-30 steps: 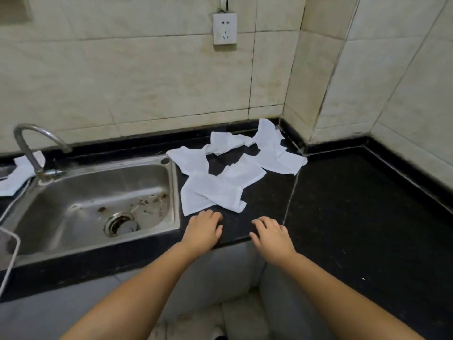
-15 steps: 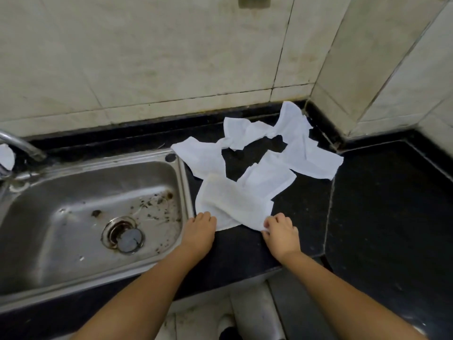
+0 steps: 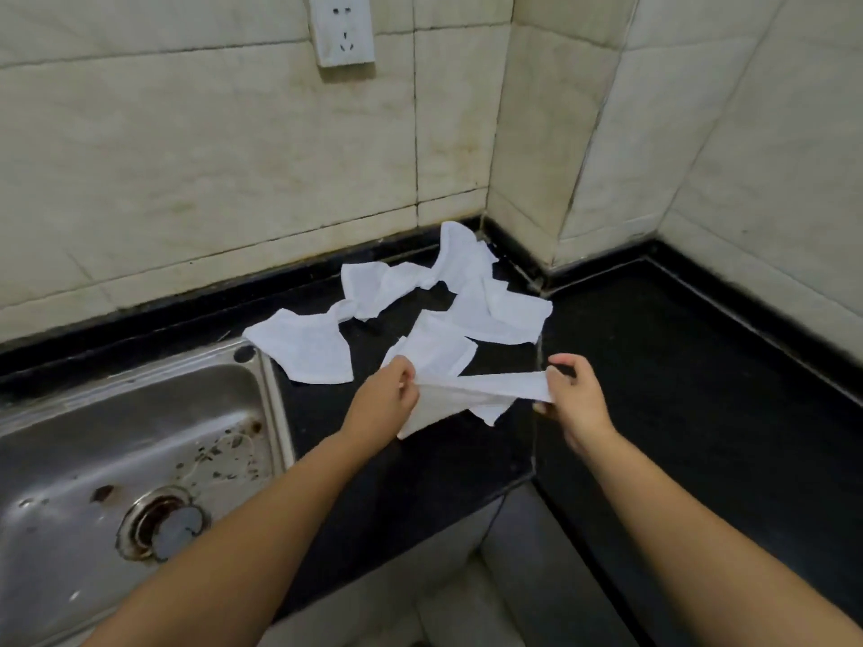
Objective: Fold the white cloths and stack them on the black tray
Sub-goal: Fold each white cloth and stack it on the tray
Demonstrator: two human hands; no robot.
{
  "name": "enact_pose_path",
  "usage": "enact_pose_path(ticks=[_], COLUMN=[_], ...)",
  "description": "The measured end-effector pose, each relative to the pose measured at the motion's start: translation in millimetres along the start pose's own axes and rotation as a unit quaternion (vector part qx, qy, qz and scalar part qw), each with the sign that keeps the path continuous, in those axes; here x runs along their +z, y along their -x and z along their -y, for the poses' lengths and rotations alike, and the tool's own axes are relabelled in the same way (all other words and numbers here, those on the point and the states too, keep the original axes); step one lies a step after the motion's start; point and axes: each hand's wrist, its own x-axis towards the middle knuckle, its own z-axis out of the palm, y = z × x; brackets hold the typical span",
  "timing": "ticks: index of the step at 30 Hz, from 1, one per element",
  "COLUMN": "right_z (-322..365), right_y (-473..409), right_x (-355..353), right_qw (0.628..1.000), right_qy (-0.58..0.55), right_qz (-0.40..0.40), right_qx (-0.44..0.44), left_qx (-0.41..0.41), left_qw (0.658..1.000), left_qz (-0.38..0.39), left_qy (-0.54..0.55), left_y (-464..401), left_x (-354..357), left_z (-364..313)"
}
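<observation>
A white cloth (image 3: 471, 394) hangs stretched a little above the black counter, pinched at its two ends. My left hand (image 3: 383, 401) grips its left end and my right hand (image 3: 576, 396) grips its right end. Behind it lie several more white cloths, unfolded and crumpled: one beside the sink (image 3: 308, 350), one just behind my hands (image 3: 436, 350), one near the back wall (image 3: 378, 287) and a pile in the corner (image 3: 490, 301). No black tray is in view.
A steel sink (image 3: 84, 459) with a drain and debris fills the left. The black counter (image 3: 677, 389) runs right along an L-shaped corner. Tiled walls rise behind, with a socket (image 3: 343, 28) high up. The counter's front edge lies under my forearms.
Both hands moved from the counter edge onto the nearest cloth, took hold of its ends and lifted it, pulling it taut. The camera tilted up again.
</observation>
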Motion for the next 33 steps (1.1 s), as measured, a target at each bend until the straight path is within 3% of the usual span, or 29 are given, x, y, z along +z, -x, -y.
enact_pose_path(ticks=[3,5,10,15,19,23,29,33], right_z=[20.3,32.0,58.2,61.3,12.7,-53.5,-119.3,-118.7], right_y=[-4.6,-5.2,0.7,17.1,42.2,74.7,105.6,92.8], right_x=[-63.7,-107.4,-195.5,-258.3,-291.4,-304.0,-302.6,-296.5], right_qw=[0.987,0.982,0.994,0.985,0.991,0.996,0.955,0.961], right_qy=[-0.153,-0.184,-0.071,-0.045,0.019,0.089,0.218,0.218], right_qz=[0.005,0.008,-0.007,-0.058,-0.059,-0.009,0.15,0.123], right_qx=[0.054,0.05,-0.078,-0.159,-0.119,-0.027,0.131,0.122], left_qx=[0.058,0.103,0.092,0.103,0.057,-0.014,-0.055,-0.045], left_qw=[0.998,0.994,0.986,0.968,0.958,0.955,0.954,0.961], left_qz=[0.01,0.012,-0.012,-0.001,0.047,0.137,0.267,0.265], left_qy=[0.035,0.046,0.138,0.228,0.278,0.264,0.121,0.067], left_y=[-16.3,-27.9,-57.1,-55.4,-23.4,14.1,45.5,33.2], left_x=[29.0,45.9,72.5,95.9,131.4,172.5,193.8,205.0], left_z=[-48.7,-79.8,-162.6,-217.7,-208.2,-164.9,-109.0,-111.5])
